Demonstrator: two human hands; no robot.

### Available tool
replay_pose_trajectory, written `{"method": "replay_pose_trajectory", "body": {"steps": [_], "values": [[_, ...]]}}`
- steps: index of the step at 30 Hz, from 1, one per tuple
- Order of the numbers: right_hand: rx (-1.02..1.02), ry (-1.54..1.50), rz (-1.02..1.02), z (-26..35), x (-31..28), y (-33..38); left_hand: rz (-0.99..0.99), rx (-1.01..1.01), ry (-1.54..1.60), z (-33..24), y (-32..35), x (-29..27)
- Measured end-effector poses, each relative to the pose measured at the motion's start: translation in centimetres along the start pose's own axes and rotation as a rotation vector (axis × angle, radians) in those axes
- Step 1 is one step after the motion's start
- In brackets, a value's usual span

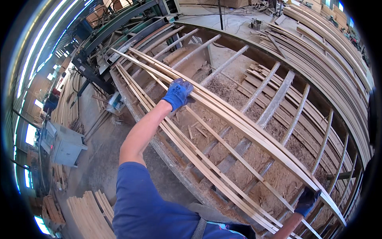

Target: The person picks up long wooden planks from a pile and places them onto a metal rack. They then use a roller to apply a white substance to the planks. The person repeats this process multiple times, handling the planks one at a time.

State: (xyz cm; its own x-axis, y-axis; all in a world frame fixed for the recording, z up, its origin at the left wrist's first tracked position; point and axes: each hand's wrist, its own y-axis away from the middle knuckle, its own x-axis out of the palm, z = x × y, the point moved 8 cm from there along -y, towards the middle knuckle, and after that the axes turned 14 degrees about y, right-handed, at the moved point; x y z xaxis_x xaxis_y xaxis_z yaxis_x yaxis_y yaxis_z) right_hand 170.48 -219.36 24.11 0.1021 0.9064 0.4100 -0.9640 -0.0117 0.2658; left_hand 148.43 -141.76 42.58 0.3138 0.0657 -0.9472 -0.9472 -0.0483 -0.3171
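Holding a bundle of long wooden strips (258, 133) across a roller frame (225, 65), with left grip (178, 93) clamped round it; cannot tell if clamped at right grip (307, 201), touching near one end. Flanked by loose strips (181, 142) bodyward of left grip, with sawdust (234, 85) and stacked boards (318, 51) beyond.

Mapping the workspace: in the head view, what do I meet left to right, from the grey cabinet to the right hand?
Grey metal cabinet → white container → blue-gloved left hand → thin dark pole → gloved right hand.
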Motion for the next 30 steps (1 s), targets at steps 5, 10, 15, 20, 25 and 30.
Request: {"method": "replay_pose_trajectory", "body": {"steps": [5,10,15,20,25,30], "values": [[0.158,0.071,0.102,-1.9,-0.1,-1.2,0.004,-0.023,0.005,1.5,0.4,2.8],[0.149,-0.002,0.087,-2.7,0.8,-1.2,0.034,-0.073,0.016,2.7,-1.6,4.3],[0.112,-0.05,0.578,0.0,3.7,-3.1,-0.116,-0.123,0.013,0.7,-4.7,5.1],[0.231,0.523,0.261,-1.0,-2.9,-4.8,0.056,-0.217,0.056,-1.3,-8.4,9.4],[0.36,0.73,-0.099,0.1,-2.2,3.0,0.108,-0.152,0.291,-6.8,-6.3,11.1],[0.469,0.253,0.024,-4.3,-2.6,2.9,0.07,-0.015,0.268,-7.5,-5.7,11.9]]}}
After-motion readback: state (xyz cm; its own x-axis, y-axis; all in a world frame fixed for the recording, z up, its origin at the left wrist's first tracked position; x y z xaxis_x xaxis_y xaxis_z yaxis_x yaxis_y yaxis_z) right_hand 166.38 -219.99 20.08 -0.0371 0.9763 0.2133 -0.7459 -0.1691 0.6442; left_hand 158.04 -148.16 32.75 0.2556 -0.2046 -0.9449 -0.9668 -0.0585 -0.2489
